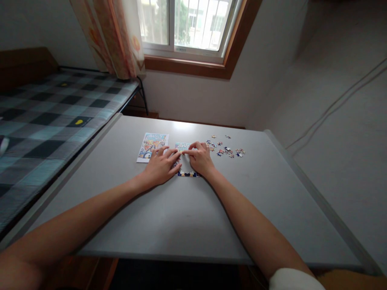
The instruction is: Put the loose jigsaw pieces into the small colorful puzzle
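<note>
A partly assembled jigsaw puzzle [182, 147] lies on the grey table [187, 209], mostly under my hands. My left hand [161, 166] rests flat on the puzzle's left side with its fingers spread. My right hand [200, 158] sits on the puzzle's right side, its fingertips pinched together at the top edge, perhaps on a piece too small to make out. A colourful reference picture card [151, 145] lies just left of the puzzle. Several loose puzzle pieces [225, 150] are scattered to the right of my right hand.
A bed with a checked cover [45, 121] runs along the table's left edge. A window [187, 24] with a patterned curtain [111, 36] is behind the table. A white wall with cables [332, 108] is to the right.
</note>
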A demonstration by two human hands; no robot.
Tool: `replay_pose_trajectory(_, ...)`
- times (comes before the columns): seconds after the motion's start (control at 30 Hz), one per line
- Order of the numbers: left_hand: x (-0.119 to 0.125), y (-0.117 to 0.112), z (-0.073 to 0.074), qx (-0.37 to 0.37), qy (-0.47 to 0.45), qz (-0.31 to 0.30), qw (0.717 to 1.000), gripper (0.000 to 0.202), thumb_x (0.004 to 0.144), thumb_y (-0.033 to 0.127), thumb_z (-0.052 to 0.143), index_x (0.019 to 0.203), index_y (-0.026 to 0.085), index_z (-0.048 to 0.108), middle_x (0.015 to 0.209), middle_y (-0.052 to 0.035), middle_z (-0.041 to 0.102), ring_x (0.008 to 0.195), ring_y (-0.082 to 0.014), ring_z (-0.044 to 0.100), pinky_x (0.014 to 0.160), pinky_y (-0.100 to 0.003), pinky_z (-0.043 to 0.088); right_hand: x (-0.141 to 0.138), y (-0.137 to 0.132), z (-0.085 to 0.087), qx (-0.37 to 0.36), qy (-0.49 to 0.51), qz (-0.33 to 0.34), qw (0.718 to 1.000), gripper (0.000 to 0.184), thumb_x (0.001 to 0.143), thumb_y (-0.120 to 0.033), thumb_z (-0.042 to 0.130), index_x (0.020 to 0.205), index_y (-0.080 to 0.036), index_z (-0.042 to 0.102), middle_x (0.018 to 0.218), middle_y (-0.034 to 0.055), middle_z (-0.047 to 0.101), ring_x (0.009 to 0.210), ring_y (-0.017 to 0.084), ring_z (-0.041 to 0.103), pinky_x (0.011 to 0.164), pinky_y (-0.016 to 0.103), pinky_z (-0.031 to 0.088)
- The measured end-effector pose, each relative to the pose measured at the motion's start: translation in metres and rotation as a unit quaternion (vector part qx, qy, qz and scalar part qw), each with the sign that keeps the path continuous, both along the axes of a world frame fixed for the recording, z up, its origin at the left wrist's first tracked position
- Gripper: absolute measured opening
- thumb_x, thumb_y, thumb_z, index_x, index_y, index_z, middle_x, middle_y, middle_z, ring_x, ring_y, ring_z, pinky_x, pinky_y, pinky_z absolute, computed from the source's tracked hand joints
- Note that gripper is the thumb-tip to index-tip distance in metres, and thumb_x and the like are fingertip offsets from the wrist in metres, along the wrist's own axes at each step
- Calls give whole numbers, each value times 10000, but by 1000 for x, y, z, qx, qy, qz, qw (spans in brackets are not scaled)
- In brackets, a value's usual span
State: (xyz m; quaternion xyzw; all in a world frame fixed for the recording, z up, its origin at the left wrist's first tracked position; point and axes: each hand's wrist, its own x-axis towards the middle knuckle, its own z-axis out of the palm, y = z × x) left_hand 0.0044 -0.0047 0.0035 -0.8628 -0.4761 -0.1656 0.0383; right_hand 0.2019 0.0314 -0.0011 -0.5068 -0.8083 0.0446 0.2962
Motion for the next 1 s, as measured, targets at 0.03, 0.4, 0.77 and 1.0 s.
replay_pose_trajectory(0.03, 0, 0, 0, 1, 0, 1, 1000, 411, 961, 430, 476, 1326, 258, 555, 1372, -55, 571, 1303, -344, 404, 1024, -516, 306, 0, 1, -2, 2, 21, -12, 1000, 353, 861, -96, 512, 946, -293, 792, 1008, 88, 631, 1000, 259, 460, 895, 427, 347)
replay_pose_trajectory(0.4, -1, 2, -3, -5, -26, -11, 1000, 396, 949, 417, 494, 1308, 265, 564, 1358, -55, 576, 1265, -313, 438, 1012, -492, 331, 2, 7, -7, -7, 92, -30, 995, 355, 818, -62, 497, 914, -246, 785, 923, 83, 614, 938, 240, 501, 900, 417, 385)
replay_pose_trajectory(0.77, 1, 0, 2, -14, -33, -15, 999, 362, 953, 392, 487, 1259, 222, 580, 1357, -78, 583, 1265, -285, 470, 1009, -476, 332, 1, 1, -1, -7, -40, 19, 999, 363, 880, -115, 532, 991, -356, 779, 1130, 74, 591, 1055, 260, 414, 913, 431, 336)
replay_pose_trajectory(1.0, 2, 0, 3, -15, -43, -19, 999, 333, 947, 369, 497, 1229, 219, 590, 1345, -78, 590, 1264, -274, 485, 1014, -468, 334, -2, -3, 6, 22, -80, 35, 996, 350, 866, -113, 554, 941, -364, 787, 1169, 63, 590, 1117, 282, 384, 943, 467, 294)
